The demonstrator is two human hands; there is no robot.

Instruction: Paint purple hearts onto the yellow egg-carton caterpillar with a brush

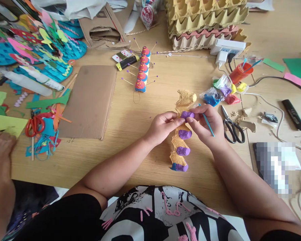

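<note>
A strip of yellow egg carton (178,140) lies lengthwise on the table before me. Several of its bumps carry purple clay (184,134), and the nearest one also has a blue patch (174,166). My left hand (163,126) is closed on the strip's side, with thumb and fingers at a purple-covered bump (187,114). On the other side of that bump, my right hand (207,124) touches the purple clay with its thumb. A thin blue stick tool (208,124) is held in the right hand's fingers. The strip's far bump (188,97) is bare yellow.
Ahead stands a red-and-blue carton caterpillar (143,70) with pins sticking out. Black-handled scissors (232,125), clay bags (215,95) and an orange cup (242,73) lie right. Left are cardboard (89,100), red scissors (35,125) and another person's arm (0,174). Egg trays (205,20) are stacked behind.
</note>
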